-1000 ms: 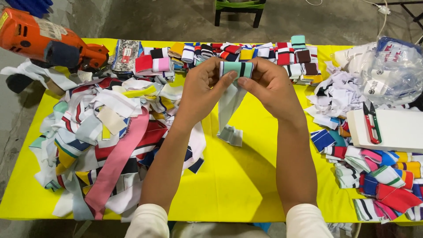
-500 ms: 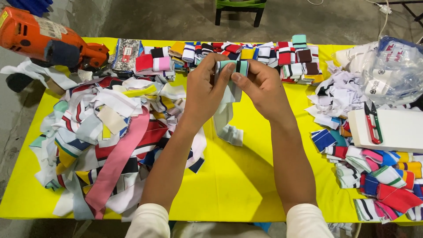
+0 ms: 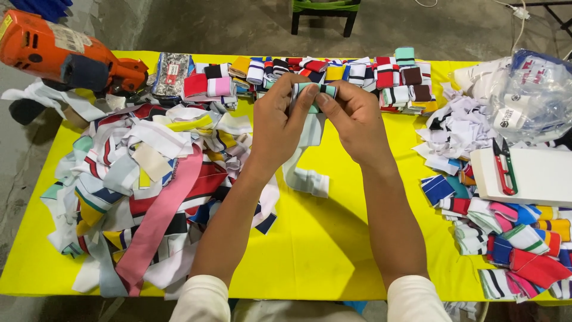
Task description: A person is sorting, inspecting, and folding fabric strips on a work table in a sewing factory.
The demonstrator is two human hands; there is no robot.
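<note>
A: Status, big to small?

B: Yellow bench (image 3: 322, 250) fills the view. Loose strip pile (image 3: 143, 185) covers the 9 o'clock side, pink strip (image 3: 161, 214) lying across it. Orange power tool (image 3: 65, 56) at 10 o'clock.

A: Far edge?

B: Row of folded strips (image 3: 357, 74) along 12 o'clock. Plastic bag (image 3: 533, 95) at 2 o'clock, white scraps (image 3: 459, 128) just beside it. White box (image 3: 536, 176) at 3 o'clock, red snips (image 3: 505, 167) resting on it. Second heap of folded strips (image 3: 518, 244) at 4 o'clock.

A: Hands?

B: Left hand (image 3: 280, 122) and right hand (image 3: 354, 119) are together just above centre, near the 12 o'clock row. Both clamped on a teal strip (image 3: 313, 128) with dark and white stripes: fingers pinch its top edge, thumbs nearly touching.

A: Where's the strip run?

B: Top is held up between the hands; the rest hangs down between the wrists. Its tail (image 3: 307, 179) lies folded on the bench at centre.
</note>
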